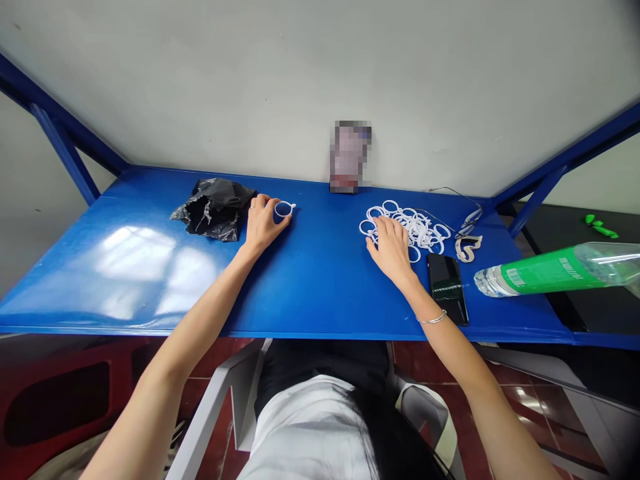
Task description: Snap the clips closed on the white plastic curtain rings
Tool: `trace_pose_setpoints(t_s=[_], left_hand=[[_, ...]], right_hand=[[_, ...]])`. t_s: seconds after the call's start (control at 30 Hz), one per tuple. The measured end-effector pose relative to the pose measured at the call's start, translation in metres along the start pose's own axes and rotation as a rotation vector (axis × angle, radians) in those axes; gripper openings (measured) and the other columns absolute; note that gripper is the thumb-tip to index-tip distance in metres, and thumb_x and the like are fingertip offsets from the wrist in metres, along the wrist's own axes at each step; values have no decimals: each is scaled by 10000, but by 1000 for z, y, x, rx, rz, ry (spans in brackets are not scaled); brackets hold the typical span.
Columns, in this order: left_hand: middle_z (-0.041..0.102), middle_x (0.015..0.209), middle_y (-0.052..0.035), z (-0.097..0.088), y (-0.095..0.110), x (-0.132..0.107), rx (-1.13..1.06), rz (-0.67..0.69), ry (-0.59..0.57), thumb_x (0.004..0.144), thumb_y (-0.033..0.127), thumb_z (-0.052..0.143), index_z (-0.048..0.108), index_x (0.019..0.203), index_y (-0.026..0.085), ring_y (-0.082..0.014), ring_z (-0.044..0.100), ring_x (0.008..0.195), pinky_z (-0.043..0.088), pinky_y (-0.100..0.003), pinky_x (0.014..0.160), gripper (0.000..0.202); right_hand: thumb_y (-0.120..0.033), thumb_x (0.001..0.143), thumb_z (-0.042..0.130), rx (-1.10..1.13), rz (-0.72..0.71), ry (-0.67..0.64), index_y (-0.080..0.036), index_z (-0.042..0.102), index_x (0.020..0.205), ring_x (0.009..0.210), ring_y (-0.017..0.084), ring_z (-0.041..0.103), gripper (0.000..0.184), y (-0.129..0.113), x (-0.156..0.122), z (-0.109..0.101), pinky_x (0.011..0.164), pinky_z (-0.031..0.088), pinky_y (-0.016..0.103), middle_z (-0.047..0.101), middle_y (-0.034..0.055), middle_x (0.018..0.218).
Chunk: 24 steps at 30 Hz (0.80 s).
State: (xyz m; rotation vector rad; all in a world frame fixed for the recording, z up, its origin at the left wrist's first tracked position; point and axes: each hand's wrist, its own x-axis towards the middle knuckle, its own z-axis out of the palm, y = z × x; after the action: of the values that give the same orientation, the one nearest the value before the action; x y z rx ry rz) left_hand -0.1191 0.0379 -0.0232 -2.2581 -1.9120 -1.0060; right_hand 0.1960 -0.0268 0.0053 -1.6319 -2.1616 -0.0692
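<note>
My left hand [263, 223] holds a white plastic ring [283, 217] with a small knob, its thumb and fingers closed at the ring's left side. Just left of that hand lies a crumpled black plastic bag [215, 200], its torn mouth facing left. Over on the right, my right hand [393, 247] rests on the near left part of a heap of similar white rings [425, 230]. Its fingers are apart and bent down onto the heap, the thumb out to the left. The fingertips partly cover the rings under them.
A black phone [447, 287] lies near the blue table's [320, 293] front edge. Beyond it are eyeglasses [470, 220], a pale curved piece [469, 248] and a green-labelled bottle [560, 270]. A blurred upright object [350, 157] leans on the wall. Blue frame bars slant at both sides.
</note>
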Motion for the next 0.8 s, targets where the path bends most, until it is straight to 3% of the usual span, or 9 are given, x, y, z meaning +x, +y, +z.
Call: trace_pose_setpoints(t_s=[0.1, 0.37, 0.6, 0.7, 0.8], left_hand=[[547, 1093, -139, 2, -4, 0, -7, -18, -20, 805, 404, 660, 619, 1027, 183, -321, 510, 1052, 436, -477, 927, 316], [523, 1191, -163, -10, 12, -2, 97, -71, -193, 849, 410, 608, 612, 1093, 175, -348, 478, 1145, 432, -457, 918, 338], [501, 1259, -187, -7, 11, -4, 56, -53, -187, 839, 432, 612, 592, 1178, 174, -380, 445, 1205, 415, -524, 945, 427], [467, 1328, -205, -8, 15, -3, 5, 32, -119, 839, 422, 617, 496, 1324, 161, -379, 421, 1250, 400, -552, 979, 565], [461, 1362, -183, -13, 32, -8, -127, 228, -45, 874, 403, 583, 458, 1371, 184, -331, 427, 1275, 377, -527, 1043, 558]], right_hand=[[-294, 932, 441, -35, -6, 7, -147, 553, 1254, 1215, 373, 485, 371, 7, 2, -1, 1019, 368, 582, 597, 178, 1249], [-239, 928, 439, -111, -34, -83, -177, 657, 1040, 1121, 333, 533, 253, 9, 2, 1, 1047, 322, 570, 650, 138, 1099], [-238, 900, 497, -34, -32, -49, -201, 624, 859, 1036, 317, 573, 139, 8, 5, -2, 1057, 297, 585, 685, 101, 963], [-245, 902, 522, 66, -48, -15, -207, 611, 844, 974, 300, 599, 113, 10, 8, -7, 1021, 339, 565, 696, 79, 908], [-266, 912, 545, 183, -143, 12, -215, 617, 881, 970, 288, 604, 93, 7, 11, -11, 962, 397, 514, 702, 69, 931]])
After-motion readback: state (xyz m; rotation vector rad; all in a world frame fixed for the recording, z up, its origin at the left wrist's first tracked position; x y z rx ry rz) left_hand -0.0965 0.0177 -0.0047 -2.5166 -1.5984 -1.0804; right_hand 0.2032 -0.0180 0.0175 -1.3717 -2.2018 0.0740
